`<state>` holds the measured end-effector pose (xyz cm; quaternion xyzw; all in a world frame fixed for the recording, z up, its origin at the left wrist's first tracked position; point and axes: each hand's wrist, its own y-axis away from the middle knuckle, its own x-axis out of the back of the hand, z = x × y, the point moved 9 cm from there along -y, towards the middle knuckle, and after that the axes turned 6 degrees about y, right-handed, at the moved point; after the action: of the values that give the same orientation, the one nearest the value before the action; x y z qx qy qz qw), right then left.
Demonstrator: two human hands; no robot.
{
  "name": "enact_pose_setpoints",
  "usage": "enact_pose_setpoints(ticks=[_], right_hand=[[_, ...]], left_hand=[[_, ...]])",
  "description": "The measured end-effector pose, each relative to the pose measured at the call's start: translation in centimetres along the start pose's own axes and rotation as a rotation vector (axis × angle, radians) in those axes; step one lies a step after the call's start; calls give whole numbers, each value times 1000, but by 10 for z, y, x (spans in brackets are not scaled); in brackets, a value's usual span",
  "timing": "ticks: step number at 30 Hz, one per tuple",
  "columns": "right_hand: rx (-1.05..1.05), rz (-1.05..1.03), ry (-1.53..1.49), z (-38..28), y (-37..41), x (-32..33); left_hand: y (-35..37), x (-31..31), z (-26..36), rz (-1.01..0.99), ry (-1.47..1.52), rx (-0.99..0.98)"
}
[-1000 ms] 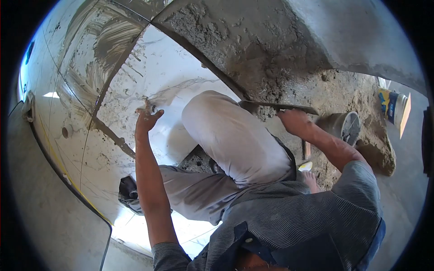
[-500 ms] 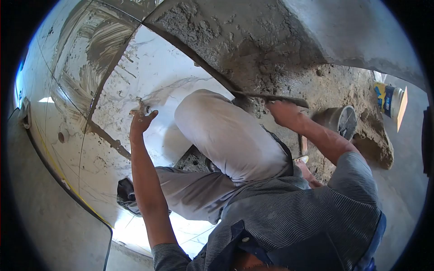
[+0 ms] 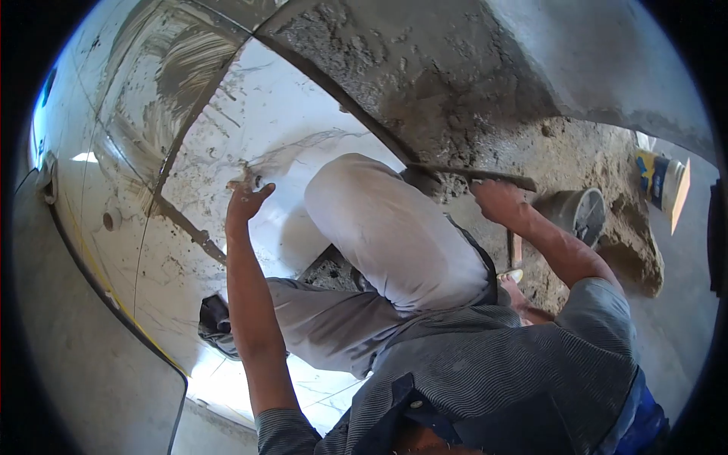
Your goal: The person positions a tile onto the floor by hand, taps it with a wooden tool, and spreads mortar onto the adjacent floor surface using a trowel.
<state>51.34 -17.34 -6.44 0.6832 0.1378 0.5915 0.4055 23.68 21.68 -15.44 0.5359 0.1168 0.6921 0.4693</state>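
My left hand [image 3: 249, 201] is open, thumb and fingers apart, over a white marbled tile [image 3: 296, 106] spotted with grey mortar. Nothing shows in its grip. On the other side of my raised knee, my right hand [image 3: 498, 201] is closed around the handle of a trowel [image 3: 517, 180]. Its long, dark blade appears nearly edge-on, low over the wet mortar [image 3: 455, 98] by the tile's right corner. My fingers hide most of the handle.
A dark bucket [image 3: 588, 216] stands right of my right forearm, near a heap of sandy mortar [image 3: 633, 258]. Farther right is a blue-and-yellow labelled tub [image 3: 658, 178]. Smeared tiles [image 3: 182, 76] lie at the left, and a dark cloth [image 3: 216, 322] lies near my left forearm.
The whole view has shifted slightly, moving most things rightward. My right hand and the trowel have moved a little to the right; my left hand keeps its open pose.
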Motion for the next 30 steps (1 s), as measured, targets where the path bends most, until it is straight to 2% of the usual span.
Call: enact_pose_setpoints(ticks=[3, 6, 8, 10, 12, 14, 16, 18, 21, 24, 26, 27, 30], right_hand=[[83, -54, 31, 1, 13, 2], [45, -134, 90, 6, 18, 26], [-21, 121, -32, 4, 12, 61], [63, 339, -182, -9, -16, 88], [79, 411, -208, -29, -55, 123], [120, 471, -292, -49, -100, 156], [102, 437, -216, -66, -152, 181], [127, 516, -204, -81, -195, 210], [152, 574, -143, -103, -229, 252], [90, 655, -74, -105, -267, 277], [50, 804, -45, -106, -285, 285], [57, 801, -42, -108, -282, 291], [218, 557, 167, -123, -260, 300]], left_hand=[[2, 3, 4, 58, -35, 5], [-2, 4, -1, 41, 8, 10], [-1, 3, -3, 36, -53, 62], [-7, -4, -17, 23, 31, 75], [-17, -10, -26, 35, 63, -7], [-13, -7, -22, 42, 46, 40], [-6, -3, -16, 27, -8, 89], [-7, -2, -16, 31, -16, 89], [-4, -1, -14, 21, -26, 107], [-4, 0, -11, 20, -19, 121], [-3, 0, -14, 18, -3, 127], [-4, 0, -14, 18, 17, 121], [-3, -4, -16, 20, 22, 112]])
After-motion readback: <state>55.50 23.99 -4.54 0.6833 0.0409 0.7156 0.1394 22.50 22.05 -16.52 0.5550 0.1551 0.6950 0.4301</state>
